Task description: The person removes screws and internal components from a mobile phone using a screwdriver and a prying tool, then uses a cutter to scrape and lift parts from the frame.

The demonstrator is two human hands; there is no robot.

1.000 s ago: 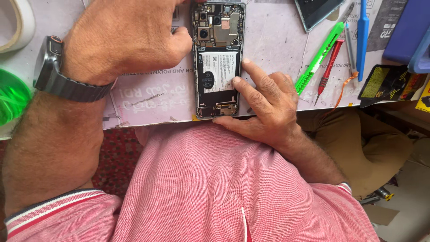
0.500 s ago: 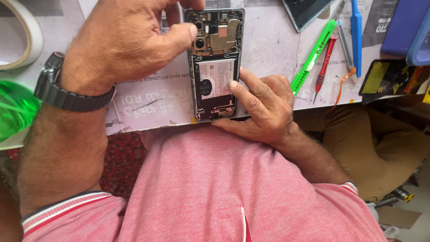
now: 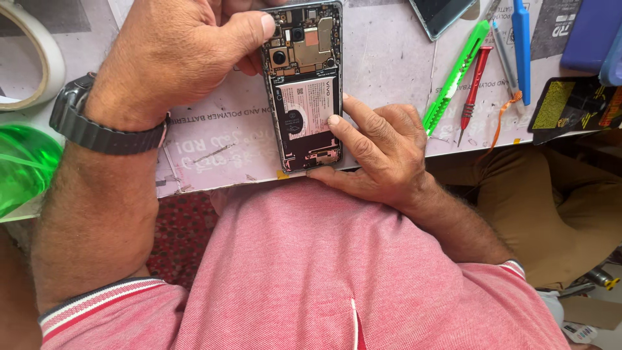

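Note:
An opened smartphone [image 3: 304, 84] lies back-up on the white work mat [image 3: 214, 139], its battery, camera and circuit boards exposed. My left hand [image 3: 175, 58], with a dark wristwatch [image 3: 97, 126] on the wrist, grips the phone's upper left edge, thumb on the frame near the camera. My right hand [image 3: 379, 152] holds the lower right edge, a fingertip pressing on the battery.
To the right lie a green utility knife [image 3: 453, 74], a red screwdriver [image 3: 473, 84], a blue pry tool [image 3: 521, 45] and a dark packet [image 3: 573, 104]. A tape roll [image 3: 45, 55] and a green object [image 3: 23, 168] sit at the left. My pink shirt fills the foreground.
The view has shifted slightly, so the phone sits lower in frame. Both hands keep their hold on the phone; my right fingertip stays on the battery.

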